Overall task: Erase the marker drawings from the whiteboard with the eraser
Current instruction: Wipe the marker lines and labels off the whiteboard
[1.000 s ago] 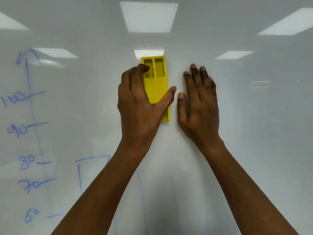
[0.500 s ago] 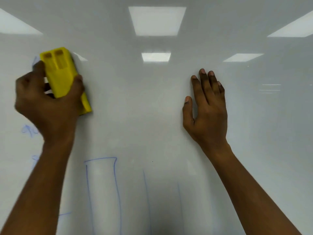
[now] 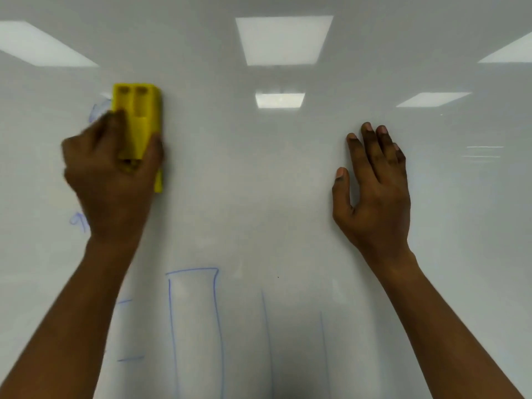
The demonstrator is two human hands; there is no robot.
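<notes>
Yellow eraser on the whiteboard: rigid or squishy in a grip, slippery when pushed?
Probably rigid: the yellow eraser shows crisp moulded edges and two recessed slots where the left hand grips it. Likely light: one hand holds it against the whiteboard. The glossy board suggests it slides easily.

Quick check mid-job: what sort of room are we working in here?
Probably an office or classroom: a glossy white whiteboard with blue marker chart lines fills the view, rectangular ceiling light panels reflect in it, and the left hand grips a yellow plastic block eraser.
</notes>
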